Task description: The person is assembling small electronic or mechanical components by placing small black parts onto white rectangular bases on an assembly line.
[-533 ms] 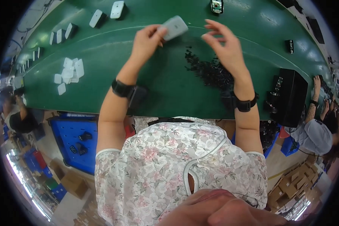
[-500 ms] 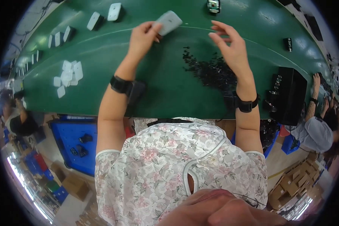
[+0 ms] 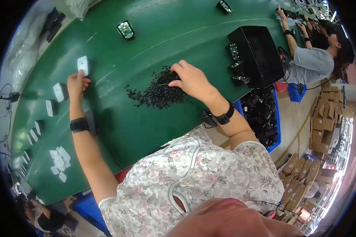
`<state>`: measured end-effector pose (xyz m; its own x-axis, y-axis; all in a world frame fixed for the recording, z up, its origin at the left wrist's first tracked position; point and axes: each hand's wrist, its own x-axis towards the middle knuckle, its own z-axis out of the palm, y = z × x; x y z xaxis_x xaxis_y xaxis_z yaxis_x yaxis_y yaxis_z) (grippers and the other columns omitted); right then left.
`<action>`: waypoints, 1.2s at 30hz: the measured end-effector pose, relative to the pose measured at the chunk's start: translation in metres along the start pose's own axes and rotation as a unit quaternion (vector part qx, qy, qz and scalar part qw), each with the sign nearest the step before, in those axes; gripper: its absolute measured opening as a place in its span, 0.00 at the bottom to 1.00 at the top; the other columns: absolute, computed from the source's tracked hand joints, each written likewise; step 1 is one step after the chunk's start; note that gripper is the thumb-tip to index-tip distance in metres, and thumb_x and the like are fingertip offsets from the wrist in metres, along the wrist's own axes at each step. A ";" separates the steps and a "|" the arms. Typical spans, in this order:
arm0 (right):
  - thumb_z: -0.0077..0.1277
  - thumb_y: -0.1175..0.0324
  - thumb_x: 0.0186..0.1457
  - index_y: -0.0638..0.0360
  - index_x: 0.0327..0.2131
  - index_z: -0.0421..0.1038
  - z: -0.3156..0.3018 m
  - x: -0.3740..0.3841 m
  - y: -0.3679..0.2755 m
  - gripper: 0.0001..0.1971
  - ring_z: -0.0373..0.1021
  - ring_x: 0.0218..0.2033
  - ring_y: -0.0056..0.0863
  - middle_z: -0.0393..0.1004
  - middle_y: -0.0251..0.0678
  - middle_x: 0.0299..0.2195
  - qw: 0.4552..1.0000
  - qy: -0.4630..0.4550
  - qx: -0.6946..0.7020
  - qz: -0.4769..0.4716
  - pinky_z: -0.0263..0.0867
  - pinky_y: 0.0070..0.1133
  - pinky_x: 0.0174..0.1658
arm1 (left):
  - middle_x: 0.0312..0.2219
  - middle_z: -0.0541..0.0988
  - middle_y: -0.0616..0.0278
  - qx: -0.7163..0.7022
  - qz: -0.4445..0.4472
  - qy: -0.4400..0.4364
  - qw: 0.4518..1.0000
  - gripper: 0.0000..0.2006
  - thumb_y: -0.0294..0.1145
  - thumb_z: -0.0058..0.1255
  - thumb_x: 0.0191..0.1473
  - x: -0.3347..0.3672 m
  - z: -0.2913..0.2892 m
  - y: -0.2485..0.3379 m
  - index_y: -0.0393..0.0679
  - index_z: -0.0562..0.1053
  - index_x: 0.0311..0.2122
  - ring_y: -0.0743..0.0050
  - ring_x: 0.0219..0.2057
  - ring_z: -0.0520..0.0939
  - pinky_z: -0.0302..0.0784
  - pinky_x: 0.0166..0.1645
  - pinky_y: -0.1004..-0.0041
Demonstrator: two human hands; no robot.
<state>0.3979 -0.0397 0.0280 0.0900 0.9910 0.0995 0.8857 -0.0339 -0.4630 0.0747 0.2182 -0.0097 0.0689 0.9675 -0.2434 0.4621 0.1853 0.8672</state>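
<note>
Green workbench (image 3: 197,43): broad base.
Black parts pile (image 3: 156,96): bench middle; take pieces singly.
Right hand (image 3: 192,79): thumb and fingers parted over pile.
Left hand (image 3: 77,84): fingertip at white casing (image 3: 83,65), grip unclear; steady casing.
White casing: left of pile.

Out goes the left hand (image 3: 77,83) toward the table's (image 3: 106,43) far left edge, and the white box (image 3: 82,65) it held aloft now stands there, extending the row (image 3: 59,93)! Down comes the right hand (image 3: 194,82) from open air, curved over the black bits (image 3: 156,93), while the whole view swings rightward.
</note>
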 end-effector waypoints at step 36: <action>0.46 0.80 0.55 0.64 0.38 0.74 0.015 0.009 -0.045 0.08 0.66 0.28 0.17 0.70 0.31 0.32 0.957 0.023 0.289 -0.029 0.64 0.14 0.33 | 0.25 0.75 0.60 0.167 0.252 0.277 0.912 0.06 0.31 0.51 0.53 -0.120 -0.019 -0.030 0.42 0.73 0.35 0.69 0.23 0.76 0.71 0.29 0.72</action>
<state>0.3522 -0.0270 0.0370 0.0807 0.9818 0.1720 0.4909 0.1110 -0.8641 0.0357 0.0998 0.0023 -0.0676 0.8707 0.4871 0.7447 -0.2809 0.6055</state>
